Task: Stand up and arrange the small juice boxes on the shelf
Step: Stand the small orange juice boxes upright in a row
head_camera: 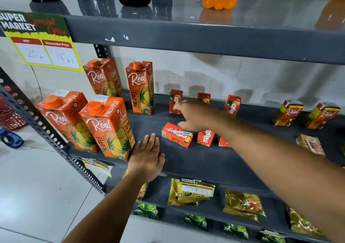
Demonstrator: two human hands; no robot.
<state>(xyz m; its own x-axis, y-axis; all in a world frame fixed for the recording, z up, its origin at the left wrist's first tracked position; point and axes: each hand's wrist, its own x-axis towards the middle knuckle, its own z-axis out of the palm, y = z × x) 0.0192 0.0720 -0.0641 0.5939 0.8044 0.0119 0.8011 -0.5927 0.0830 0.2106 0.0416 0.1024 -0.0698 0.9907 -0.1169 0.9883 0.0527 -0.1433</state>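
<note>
A: One toppled juice box (177,134) lies on the shelf (186,160), between your hands. Left hand (147,156)?

B: Flat on the shelf, fingers together, holding nothing.

A: Right hand (196,115)?

B: Nearer, you hover just above it, fingers apart, empty. Long axis runs left-right; upright boxes (175,101) stand behind.

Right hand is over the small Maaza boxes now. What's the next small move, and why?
Probably lower the right hand onto the Maaza box lying on its side and tip it upright. It lies flat right under the fingers, while the back-row Maaza boxes already stand. The left hand rests flat on the shelf.
</note>
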